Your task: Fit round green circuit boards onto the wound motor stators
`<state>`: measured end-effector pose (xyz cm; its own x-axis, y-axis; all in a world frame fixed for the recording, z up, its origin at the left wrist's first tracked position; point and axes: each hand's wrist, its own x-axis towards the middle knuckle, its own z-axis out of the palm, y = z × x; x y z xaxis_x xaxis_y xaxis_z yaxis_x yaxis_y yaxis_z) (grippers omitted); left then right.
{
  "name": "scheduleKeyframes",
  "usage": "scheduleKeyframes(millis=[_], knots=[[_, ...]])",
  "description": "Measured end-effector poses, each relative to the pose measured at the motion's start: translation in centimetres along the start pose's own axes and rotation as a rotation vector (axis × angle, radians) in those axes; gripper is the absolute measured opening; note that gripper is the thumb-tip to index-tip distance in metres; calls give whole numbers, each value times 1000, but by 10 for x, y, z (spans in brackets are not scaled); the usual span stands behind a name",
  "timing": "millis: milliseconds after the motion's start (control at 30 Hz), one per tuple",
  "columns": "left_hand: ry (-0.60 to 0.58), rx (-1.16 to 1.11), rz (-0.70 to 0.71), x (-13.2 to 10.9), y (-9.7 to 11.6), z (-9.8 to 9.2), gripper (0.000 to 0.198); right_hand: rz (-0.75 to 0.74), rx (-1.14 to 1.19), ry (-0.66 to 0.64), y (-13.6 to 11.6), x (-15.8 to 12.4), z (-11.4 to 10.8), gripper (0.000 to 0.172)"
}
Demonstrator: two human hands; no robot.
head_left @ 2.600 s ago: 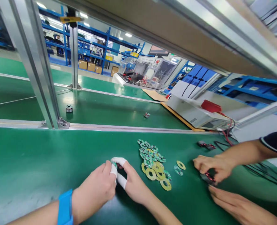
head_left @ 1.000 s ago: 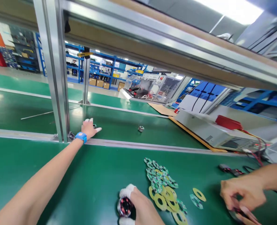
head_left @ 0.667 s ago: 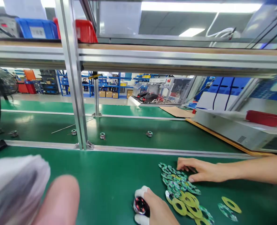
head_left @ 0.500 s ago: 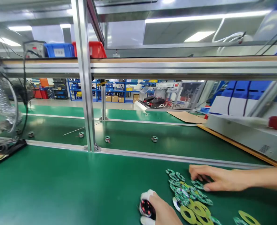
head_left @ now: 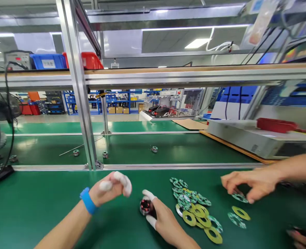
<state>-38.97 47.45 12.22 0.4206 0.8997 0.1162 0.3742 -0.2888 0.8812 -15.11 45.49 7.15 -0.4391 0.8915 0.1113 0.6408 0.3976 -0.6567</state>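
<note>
A small round motor part [head_left: 145,206] with a dark and red top stands on the green table. My right hand [head_left: 161,216], with white finger covers, grips it between thumb and fingers. To its left, my left hand [head_left: 112,186] hangs over the table with curled fingers apart and nothing visible between them; a blue band circles its wrist. Right of my right hand lies a pile of green ring boards [head_left: 184,200] and yellow rings [head_left: 189,218].
Another person's hand [head_left: 248,185] holds a green ring at the right, with more fingers at the lower right edge. A metal post [head_left: 77,86] rises beyond the table. Several motor parts [head_left: 155,149] stand behind the rail.
My left hand has come into view from below. The view has turned right. The other person's hand has moved away from the pile with a green ring.
</note>
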Motion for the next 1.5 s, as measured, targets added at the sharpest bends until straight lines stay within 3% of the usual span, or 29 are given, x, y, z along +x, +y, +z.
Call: scheduleKeyframes(millis=[100, 167, 367, 500, 600, 733, 900, 1133, 1300, 1400, 1433, 1500], knots=[[57, -192, -147, 18, -28, 27, 41, 28, 17, 20, 2, 1, 1, 64], [28, -231, -182, 25, -39, 39, 52, 34, 41, 49, 6, 1, 4, 63], [-137, 80, -67, 11, -26, 57, 83, 60, 28, 124, 8, -1, 8, 50], [-92, 149, 38, 7, -15, 69, 56, 29, -16, 133, -1, -3, 4, 47], [-93, 188, 73, 9, -16, 72, 33, -94, -89, 163, -4, -4, -1, 50], [-144, 284, 98, 10, -18, 65, 20, -341, -173, 174, 2, -2, -7, 26], [-174, 348, 144, 11, -19, 58, 21, -536, -254, 142, 0, -5, -14, 30], [-189, 357, 120, 12, -22, 55, 28, -538, -387, -4, -18, -12, -15, 37], [-185, 347, 134, 10, -20, 53, 25, -620, -528, -151, -31, -17, 2, 20], [-194, 320, 135, 10, -19, 53, 22, -638, -398, -27, -24, -15, -1, 29], [-198, 308, 126, 10, -19, 53, 23, -576, -354, 76, -17, -11, -7, 34], [-217, 279, 100, 9, -20, 53, 28, -276, -356, 300, 3, 4, -27, 38]])
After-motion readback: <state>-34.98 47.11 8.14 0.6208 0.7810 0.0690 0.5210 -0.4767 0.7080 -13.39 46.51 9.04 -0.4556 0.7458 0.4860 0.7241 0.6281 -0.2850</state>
